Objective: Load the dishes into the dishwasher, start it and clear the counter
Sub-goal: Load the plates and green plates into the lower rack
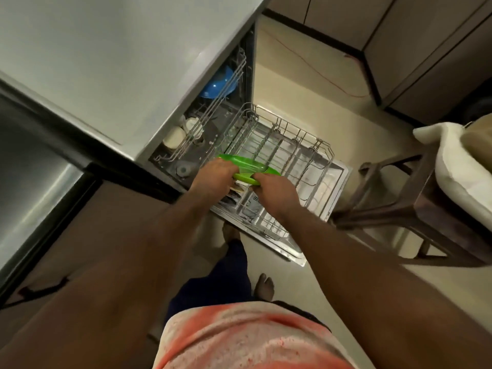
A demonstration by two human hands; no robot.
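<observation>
– kitchen, pale floor (306, 83), grey counter (106, 62) at left: a dishwasher (191, 155) stands open under the counter's edge, its door (338, 187) folded down flat. who is in the frame?
– a person, seen from above, bends over the lower rack (298, 155), which is pulled out over the door. both bare arms reach forward to a green plate (250, 167).
– how is it held?
– the left hand (215, 177) has its fingers curled over the plate's left edge. the right hand (274, 190) pinches the near rim, fingers curled round it. the plate shows nearly edge-on, just above the near left corner of the lower rack. whether it touches the wires cannot be told, nor whether a second green plate lies under it.
– what is loaded?
– the upper rack (213, 110) sits inside the machine, with a blue bowl (217, 85) toward the back and white cups (175, 137) toward the front.
– and the surroundings?
– a dark wooden stool (399, 206) stands just beside the door at right, with a white cloth (450, 161) above it at the frame's edge. a thin red cord (319, 73) runs across the floor near pale cabinets (426, 54). a steel appliance front (32, 182) fills the lower left. bare feet (263, 287) and a pink-and-white shirt (239, 339) show at the bottom.
</observation>
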